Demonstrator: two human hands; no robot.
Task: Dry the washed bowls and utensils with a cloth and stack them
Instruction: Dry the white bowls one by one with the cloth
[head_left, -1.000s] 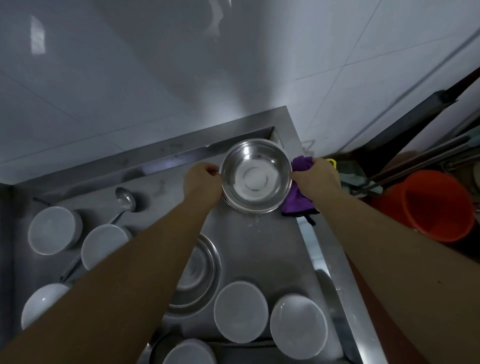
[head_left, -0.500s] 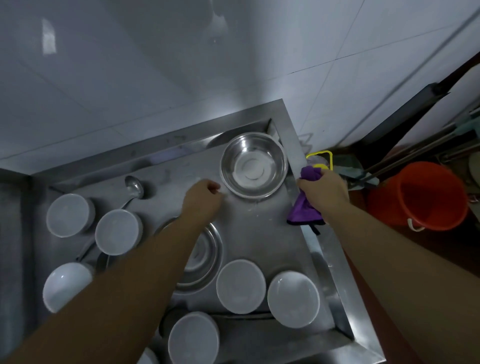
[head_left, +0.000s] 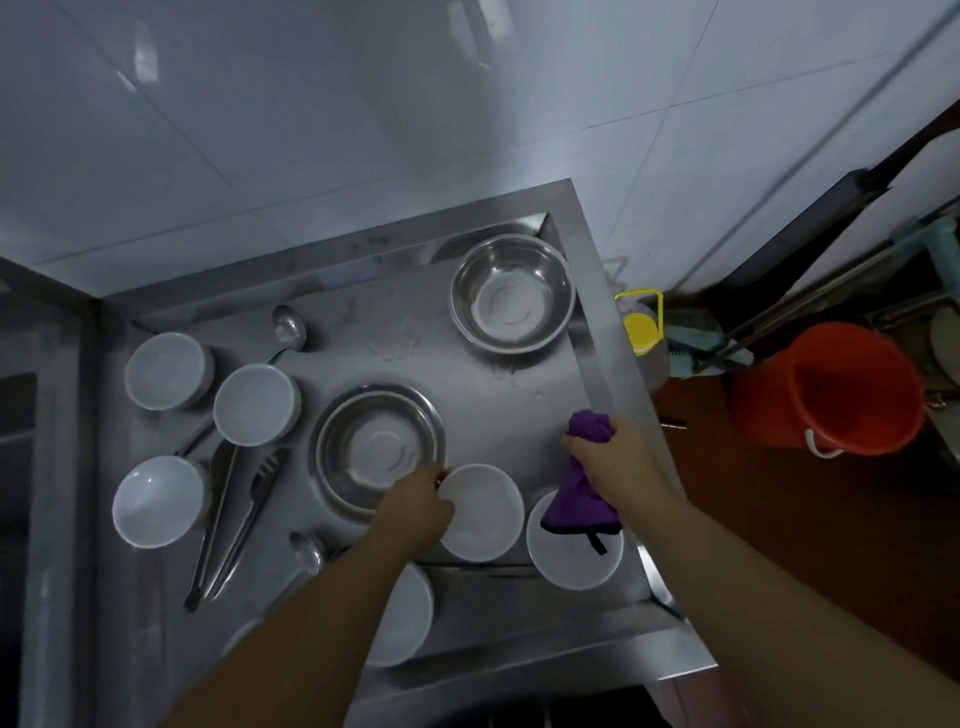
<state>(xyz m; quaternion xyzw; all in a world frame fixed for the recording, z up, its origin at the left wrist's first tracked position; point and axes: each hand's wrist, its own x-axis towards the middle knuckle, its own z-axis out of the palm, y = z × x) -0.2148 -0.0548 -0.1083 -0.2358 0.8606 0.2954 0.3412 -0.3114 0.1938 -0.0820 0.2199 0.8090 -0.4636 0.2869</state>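
Observation:
A dried steel bowl (head_left: 511, 293) stands alone in the far right corner of the steel counter (head_left: 602, 332). A larger steel bowl (head_left: 379, 452) sits mid-counter. My left hand (head_left: 421, 501) rests with curled fingers where that bowl's near rim meets a white bowl (head_left: 485, 512); which one it grips is unclear. My right hand (head_left: 618, 457) is shut on a bunched purple cloth (head_left: 576, 506), which hangs over another white bowl (head_left: 571, 553). More white bowls (head_left: 254, 402) stand at the left. Tongs (head_left: 234, 519), a ladle (head_left: 288, 327) and a spoon (head_left: 306, 551) lie among them.
A raised rim borders the counter on the far and right sides, against a tiled wall. To the right, on the floor, are an orange bucket (head_left: 831, 384) and a yellow-capped bottle (head_left: 644, 327). A white bowl (head_left: 405, 613) sits under my left forearm.
Both hands let go of the steel bowl in the far corner and drew back toward me. My left hand went to the middle bowls; my right carried the cloth along.

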